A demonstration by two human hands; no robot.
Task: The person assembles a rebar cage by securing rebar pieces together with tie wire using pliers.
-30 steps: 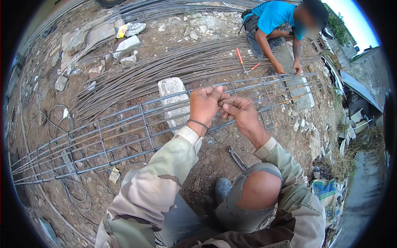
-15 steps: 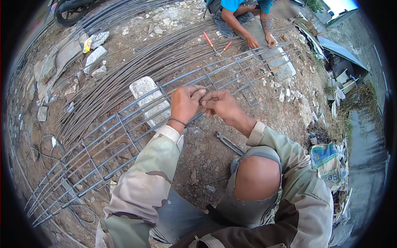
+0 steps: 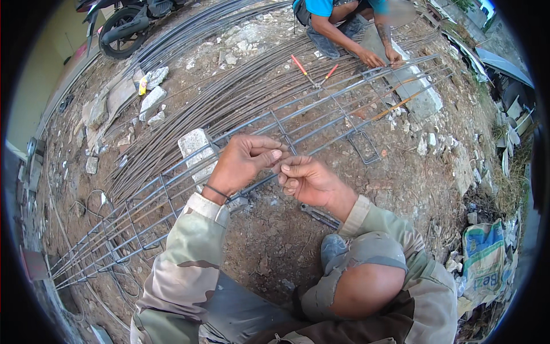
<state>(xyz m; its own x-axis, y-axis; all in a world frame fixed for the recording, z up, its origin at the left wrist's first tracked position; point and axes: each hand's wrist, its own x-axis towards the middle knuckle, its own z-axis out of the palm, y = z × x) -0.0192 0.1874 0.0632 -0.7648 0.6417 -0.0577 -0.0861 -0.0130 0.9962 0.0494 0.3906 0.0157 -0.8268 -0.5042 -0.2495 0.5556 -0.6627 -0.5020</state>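
Observation:
A long cage of steel reinforcing bars (image 3: 165, 192) with square stirrups runs from the lower left to the upper right. My left hand (image 3: 243, 163) is over the middle of the cage, thumb and fingers pinched together. Fingertip to fingertip with it is my right hand (image 3: 314, 180), its fingers also curled into a pinch. Whatever lies between the fingertips is too thin or hidden to make out. Partly covered by my right wrist, a metal hand tool like pincers (image 3: 319, 217) rests on the dirt beside my foot.
Concrete blocks (image 3: 195, 144) sit under the cage. Beyond it lie loose rods (image 3: 189, 109) and red-handled pincers (image 3: 314, 83). A co-worker's hands (image 3: 381, 59) work at the cage's far end. Rubble, a printed sack (image 3: 484, 258) and a motorbike (image 3: 123, 31) surround the area.
The view has shifted, bringing more of the motorbike into sight. My hands have turned and drawn slightly nearer to me, still pinched close together.

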